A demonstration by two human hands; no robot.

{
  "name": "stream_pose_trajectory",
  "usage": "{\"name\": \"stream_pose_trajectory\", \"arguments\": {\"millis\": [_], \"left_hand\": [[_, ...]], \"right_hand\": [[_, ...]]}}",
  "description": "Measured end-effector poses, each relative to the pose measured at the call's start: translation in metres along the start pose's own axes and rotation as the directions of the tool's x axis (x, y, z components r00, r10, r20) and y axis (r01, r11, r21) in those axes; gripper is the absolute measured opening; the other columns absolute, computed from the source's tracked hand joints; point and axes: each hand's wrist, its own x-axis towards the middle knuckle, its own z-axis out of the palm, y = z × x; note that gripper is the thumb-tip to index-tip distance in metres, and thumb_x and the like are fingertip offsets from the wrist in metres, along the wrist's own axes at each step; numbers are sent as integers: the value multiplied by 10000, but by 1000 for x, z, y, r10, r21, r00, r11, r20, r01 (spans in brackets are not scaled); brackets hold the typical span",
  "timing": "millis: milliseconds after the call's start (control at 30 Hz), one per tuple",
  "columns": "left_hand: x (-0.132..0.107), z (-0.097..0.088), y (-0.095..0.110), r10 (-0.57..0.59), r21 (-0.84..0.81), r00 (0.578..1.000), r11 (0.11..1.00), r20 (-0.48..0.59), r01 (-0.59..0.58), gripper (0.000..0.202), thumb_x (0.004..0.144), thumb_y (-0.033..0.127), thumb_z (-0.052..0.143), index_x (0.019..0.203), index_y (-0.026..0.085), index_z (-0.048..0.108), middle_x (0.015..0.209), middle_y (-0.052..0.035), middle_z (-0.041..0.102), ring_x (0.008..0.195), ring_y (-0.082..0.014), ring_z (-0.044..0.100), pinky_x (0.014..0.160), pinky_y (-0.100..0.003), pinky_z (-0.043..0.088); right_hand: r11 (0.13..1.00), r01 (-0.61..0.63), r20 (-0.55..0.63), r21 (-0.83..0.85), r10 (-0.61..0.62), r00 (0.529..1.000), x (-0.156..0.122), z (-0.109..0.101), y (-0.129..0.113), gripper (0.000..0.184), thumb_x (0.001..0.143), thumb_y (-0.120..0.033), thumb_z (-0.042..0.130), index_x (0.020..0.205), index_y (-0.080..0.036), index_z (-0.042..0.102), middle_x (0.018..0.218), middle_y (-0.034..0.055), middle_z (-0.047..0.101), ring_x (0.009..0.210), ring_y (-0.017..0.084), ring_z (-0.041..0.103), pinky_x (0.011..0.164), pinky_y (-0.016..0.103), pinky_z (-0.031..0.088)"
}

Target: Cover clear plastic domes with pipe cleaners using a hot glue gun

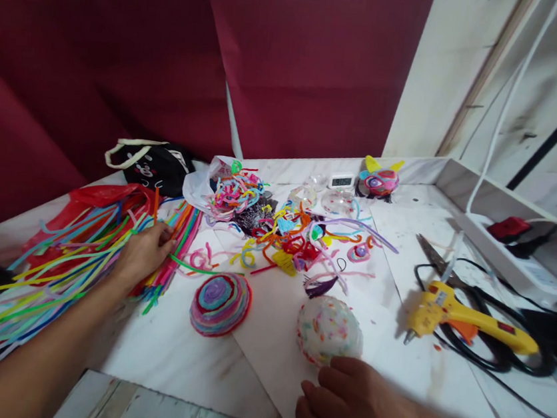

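Observation:
My left hand (pixel 147 249) is at the bundle of colourful pipe cleaners (pixel 183 231) on the left, its fingers pinched together. An orange pipe cleaner (pixel 155 206) stands up at its fingers, and a green pipe cleaner (pixel 206 268) runs from beside the hand toward the middle. My right hand (pixel 354 405) is curled at the near edge of a clear dome (pixel 329 330) dotted with coloured bits; the inside of the hand is hidden. Between the hands lies a dome wrapped in coiled pipe cleaners (pixel 221 304), purple in the middle with red, blue and pink rings.
A yellow glue gun (pixel 472 319) lies over black-handled scissors (pixel 434 257) at right, near a white power strip (pixel 514 259). Pipe cleaner scraps (pixel 300 238) spread across the middle. Behind stand clear domes (pixel 338 202), a small clock (pixel 341 181), a decorated ball (pixel 381 182) and a black bag (pixel 155 167).

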Motion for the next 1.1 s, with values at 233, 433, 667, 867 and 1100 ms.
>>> {"name": "stream_pose_trajectory", "arguments": {"millis": [233, 433, 667, 867, 1100], "left_hand": [[8, -7, -7, -75, -71, 997, 995, 22, 77, 315, 818, 323, 504, 1092, 191, 584, 894, -6, 741, 849, -216, 666, 691, -255, 419], [20, -6, -25, -74, -209, 995, 974, 71, 87, 313, 776, 323, 561, 1024, 145, 632, 857, -13, 739, 790, -174, 657, 693, -238, 448], [14, -12, -26, -15, -266, 999, 964, 30, 23, 240, 795, 342, 534, 913, 170, 652, 915, 7, 712, 867, -166, 637, 812, -253, 481], [-14, -23, -17, -69, -139, 996, 989, -65, 59, 295, 815, 334, 484, 1020, 192, 642, 958, -10, 670, 968, -223, 595, 810, -285, 438], [-45, -17, -26, -57, -121, 995, 990, 78, 66, 228, 767, 404, 526, 883, 238, 630, 808, 43, 694, 736, -180, 635, 655, -235, 419]], "right_hand": [[1000, 2, 18, 5, -2, 1000, 1, 1, 0, 180, 921, -104, 493, 791, -148, 610, 557, -11, 546, 461, 141, 432, 462, 324, 264], [999, 9, 18, 34, -9, 1000, -1, 4, 2, 161, 923, -106, 475, 828, -134, 602, 580, -2, 550, 487, 147, 446, 482, 320, 243], [1000, -1, 55, 29, -1, 999, -7, 7, 1, 205, 950, -105, 446, 808, -141, 588, 633, 15, 571, 524, 148, 444, 505, 323, 240], [999, -14, 48, 50, 11, 999, -7, 8, 3, 231, 941, -82, 433, 781, -147, 585, 621, 14, 564, 524, 149, 417, 500, 330, 218], [999, -9, 72, 52, 5, 997, -5, 7, 2, 203, 950, -121, 452, 810, -134, 598, 642, 17, 579, 521, 150, 436, 509, 329, 223]]}}
